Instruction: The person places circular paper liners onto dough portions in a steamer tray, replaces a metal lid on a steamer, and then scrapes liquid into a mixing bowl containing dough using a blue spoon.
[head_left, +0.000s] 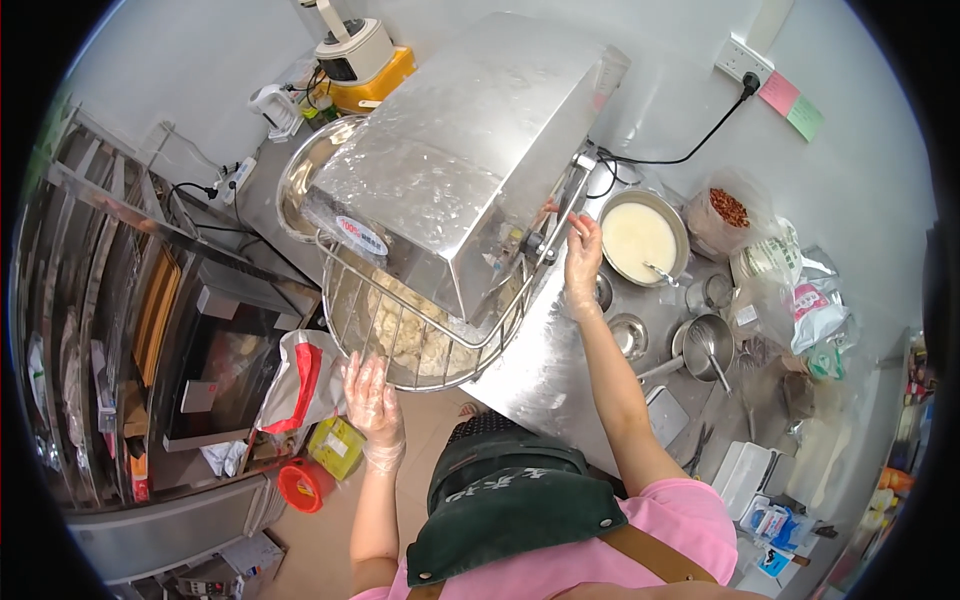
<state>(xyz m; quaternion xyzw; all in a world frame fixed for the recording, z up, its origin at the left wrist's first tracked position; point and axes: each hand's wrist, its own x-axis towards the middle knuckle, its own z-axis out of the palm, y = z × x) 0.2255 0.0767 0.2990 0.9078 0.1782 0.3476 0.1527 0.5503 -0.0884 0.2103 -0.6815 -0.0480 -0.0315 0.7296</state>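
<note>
A large steel dough mixer (420, 130) stands in front of me on the bench. Through its wire guard (400, 300), pale lumpy dough (410, 335) shows in the bowl. My left hand (373, 405), in a clear plastic glove, is at the near left edge of the guard with its fingers stretched out; whether they touch the wire cannot be made out. My right hand (583, 262) is raised beside the mixer's right side, close to a metal lever (572, 200) and a black knob (533, 243). Its fingers point up, apart, with nothing seen in them.
Right of the mixer stand a pot of creamy white liquid (640, 240), a bag of reddish bits (728, 208) and a saucepan with a whisk (708, 345). A black cable (690, 155) runs to the wall socket. At left are a tray rack (110, 300) and a red bin (305, 485).
</note>
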